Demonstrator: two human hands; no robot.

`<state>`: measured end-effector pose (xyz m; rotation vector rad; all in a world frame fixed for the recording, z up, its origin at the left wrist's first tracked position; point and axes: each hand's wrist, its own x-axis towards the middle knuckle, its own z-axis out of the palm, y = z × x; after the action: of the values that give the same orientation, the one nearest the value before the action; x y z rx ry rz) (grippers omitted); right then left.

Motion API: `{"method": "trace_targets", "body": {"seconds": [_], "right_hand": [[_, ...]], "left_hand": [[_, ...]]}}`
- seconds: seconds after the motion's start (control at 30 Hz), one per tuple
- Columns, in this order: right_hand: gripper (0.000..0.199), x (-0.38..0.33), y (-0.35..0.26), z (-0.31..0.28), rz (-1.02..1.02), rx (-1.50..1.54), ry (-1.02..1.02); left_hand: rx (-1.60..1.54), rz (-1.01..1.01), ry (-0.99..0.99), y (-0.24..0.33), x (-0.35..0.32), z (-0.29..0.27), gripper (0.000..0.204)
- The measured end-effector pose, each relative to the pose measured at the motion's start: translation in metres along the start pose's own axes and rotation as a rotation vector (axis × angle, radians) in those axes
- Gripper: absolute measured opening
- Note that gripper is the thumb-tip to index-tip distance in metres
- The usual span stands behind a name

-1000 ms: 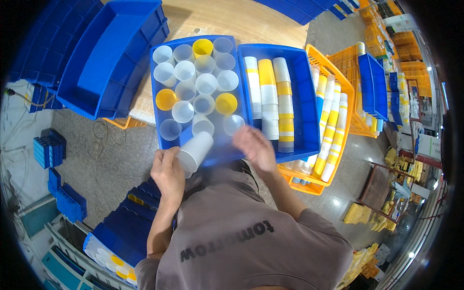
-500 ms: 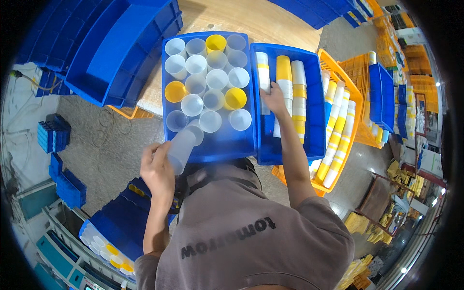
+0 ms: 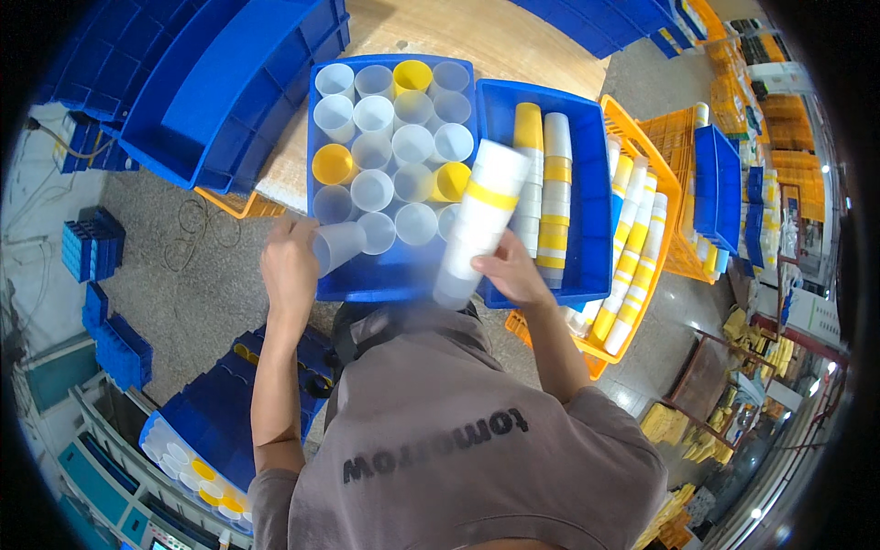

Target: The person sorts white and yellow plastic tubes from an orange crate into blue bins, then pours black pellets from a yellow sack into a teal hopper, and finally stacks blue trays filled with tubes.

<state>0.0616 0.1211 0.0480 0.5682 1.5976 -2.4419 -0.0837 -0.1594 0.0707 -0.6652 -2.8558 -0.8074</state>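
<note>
My left hand (image 3: 291, 261) is closed on a translucent cup (image 3: 338, 248), holding it tilted at the near left corner of a blue bin (image 3: 394, 286). Inside that bin stand rows of upright cups, mostly frosted white (image 3: 372, 191), several yellow (image 3: 332, 164). My right hand (image 3: 515, 270) grips a stack of nested white cups (image 3: 478, 215) with one yellow band, slanting over the seam between this bin and a second blue bin (image 3: 587, 229). In the second bin lie two rows of nested cups (image 3: 555, 183), white and yellow. The stack's lower end is blurred.
An orange basket (image 3: 674, 197) with more cup stacks (image 3: 642, 257) is right of the bins. A large blue bin (image 3: 229, 87) stands at the far left on the wooden table (image 3: 458, 35). Another bin of cups (image 3: 197, 477) sits at lower left.
My right hand has lifted the cup stack out of the right bin and brought it left and nearer to me. My left hand has moved slightly farther away with its cup, now over the bin's corner.
</note>
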Motion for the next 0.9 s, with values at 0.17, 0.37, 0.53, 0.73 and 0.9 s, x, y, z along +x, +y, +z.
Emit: {"method": "trace_targets", "body": {"seconds": [0.17, 0.37, 0.53, 0.73, 0.9], "right_hand": [[0.068, 0.01, 0.037, 0.008, -0.084, -0.197, 0.189], [0.06, -0.004, 0.035, 0.019, -0.125, -0.469, 0.201], [0.065, -0.016, 0.032, 0.051, -0.291, -0.69, 0.143], [0.07, -0.017, 0.044, 0.078, -0.565, -0.828, 0.062], [0.067, -0.016, 0.053, 0.08, -0.758, -1.091, 0.128]], "left_hand": [[-0.083, -0.003, -0.074, -0.002, -0.011, -0.022, 0.018], [0.203, 0.056, -0.368, 0.001, 0.001, -0.006, 0.033], [-0.773, -0.171, -0.511, 0.027, -0.017, -0.017, 0.056], [-1.131, -0.467, -0.959, 0.047, -0.024, -0.043, 0.075], [-0.859, -0.352, -0.883, 0.049, -0.028, -0.03, 0.054]]}}
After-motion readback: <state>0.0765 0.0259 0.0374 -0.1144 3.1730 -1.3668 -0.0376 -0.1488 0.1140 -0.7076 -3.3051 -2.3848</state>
